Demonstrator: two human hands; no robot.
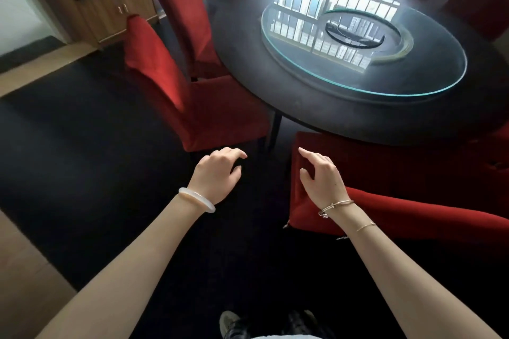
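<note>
Dining room, dark floor. Left hand (217, 173) and right hand (321, 177) are hovering loosely curled, gripping nothing, by the near red chair (399, 209), which is sitting tucked at the round table (316, 107). Chair apparently not yet grasped; whole job pending.

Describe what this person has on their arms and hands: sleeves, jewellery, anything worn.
Both forearms are bare, with no sleeves or gloves. Behind the left hand sits a thick, smooth milky-white bangle. Behind the right hand is a thin gold-toned knotted bangle, and farther up that forearm is a finer gold chain bracelet. No rings are visible.
</note>
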